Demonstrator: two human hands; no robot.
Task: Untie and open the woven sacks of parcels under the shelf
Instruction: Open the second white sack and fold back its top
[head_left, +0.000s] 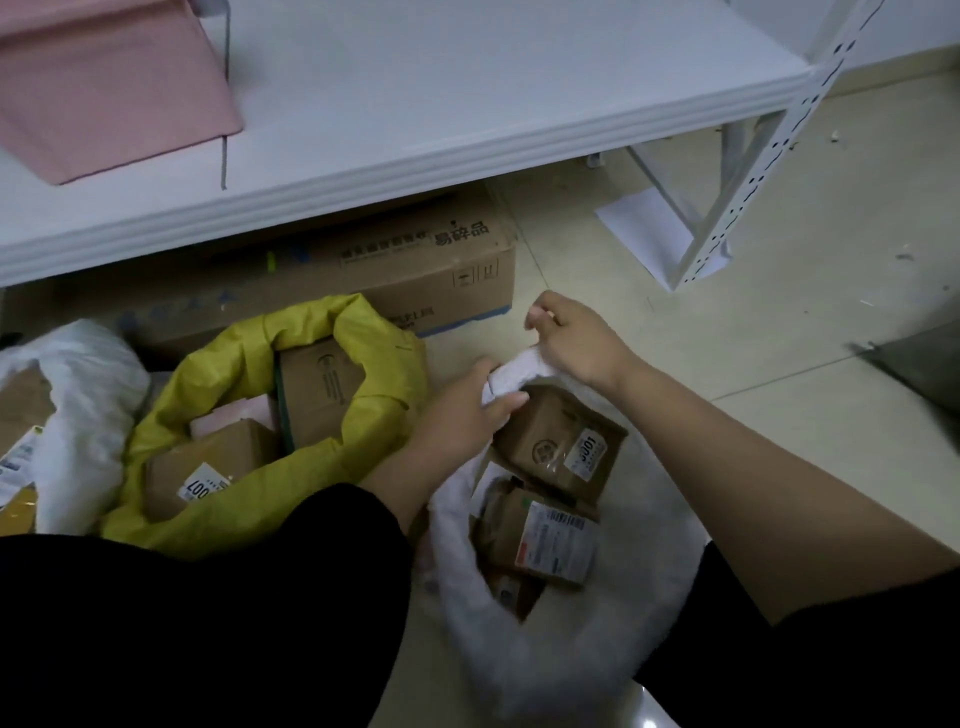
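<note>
White woven sack (623, 623) on floor (779, 338) before shelf (415, 130), open, brown parcels (561, 447) inside; left hand (457, 415) and right hand (576, 343) grip its bunched rim, fingers (506, 402) clamped. Yellow sack (363, 410) alongside, open, holds cartons (317, 384).

one wide-angle camera, worn on the head, looks forward and steeply down from above and in front of the white shelf (467, 104). it sits near: the left hand (460, 415), the right hand (576, 343) and the white sack (597, 649) just in front of the shelf fill the lower frame.
</note>
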